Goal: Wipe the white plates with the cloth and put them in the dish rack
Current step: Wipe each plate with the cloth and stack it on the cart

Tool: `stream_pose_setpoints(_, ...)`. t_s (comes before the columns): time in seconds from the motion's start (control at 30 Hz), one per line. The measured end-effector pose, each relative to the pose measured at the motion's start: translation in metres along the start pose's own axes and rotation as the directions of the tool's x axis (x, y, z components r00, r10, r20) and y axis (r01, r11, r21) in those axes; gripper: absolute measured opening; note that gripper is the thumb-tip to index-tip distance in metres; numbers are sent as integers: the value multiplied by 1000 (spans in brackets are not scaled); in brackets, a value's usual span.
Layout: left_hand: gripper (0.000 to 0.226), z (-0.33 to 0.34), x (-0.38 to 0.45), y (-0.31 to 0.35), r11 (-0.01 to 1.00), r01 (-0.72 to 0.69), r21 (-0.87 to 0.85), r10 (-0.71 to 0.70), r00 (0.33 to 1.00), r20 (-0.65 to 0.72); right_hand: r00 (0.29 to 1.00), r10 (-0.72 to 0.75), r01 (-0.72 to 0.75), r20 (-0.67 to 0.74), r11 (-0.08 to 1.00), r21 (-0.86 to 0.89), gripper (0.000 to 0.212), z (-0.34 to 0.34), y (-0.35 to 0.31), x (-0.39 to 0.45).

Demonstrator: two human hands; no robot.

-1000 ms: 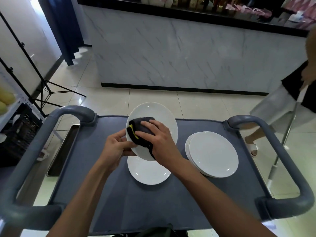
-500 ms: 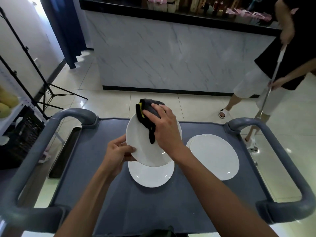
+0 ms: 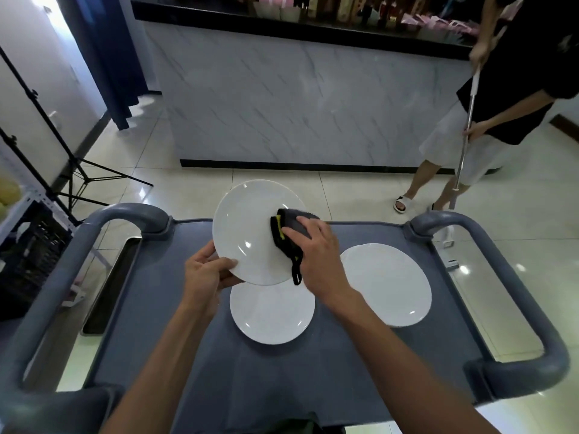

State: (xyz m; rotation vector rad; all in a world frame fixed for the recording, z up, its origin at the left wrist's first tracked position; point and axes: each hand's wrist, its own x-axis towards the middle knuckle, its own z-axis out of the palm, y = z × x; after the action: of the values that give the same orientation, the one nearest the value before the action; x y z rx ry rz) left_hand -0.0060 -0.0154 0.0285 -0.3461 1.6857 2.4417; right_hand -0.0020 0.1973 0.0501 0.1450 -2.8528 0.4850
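Here, left hand (image 3: 205, 274) pinches lower rim of tilted round white plate (image 3: 247, 230) above grey cart tabletop (image 3: 188, 355). Right hand (image 3: 316, 255), fingers curled, presses dark cloth with yellow edge (image 3: 286, 236) against plate's right side. Second white plate (image 3: 272, 314) lies beneath; white plate stack (image 3: 387, 285) at right.

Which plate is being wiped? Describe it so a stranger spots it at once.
Start at the grey cart with its three white plates. Two lie flat; the wiped plate is raised and tilted at the far edge, above the middle one. Only it has the left hand pinching its rim and the right hand pressing the dark cloth on it.
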Motion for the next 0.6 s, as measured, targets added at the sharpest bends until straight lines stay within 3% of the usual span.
stream_pose_setpoints(0.33, 48, 6, 9, 1, 1000, -8, 27, 9, 1000, -19, 994, -108, 103, 16, 979, 176, 55, 22, -39, -43)
stream_pose_setpoints(0.6, 43, 8, 7, 4, 1000, -3, 23, 3, 1000, 18, 992, 28, -13, -123, 992, 125, 62, 10, -15, -39)
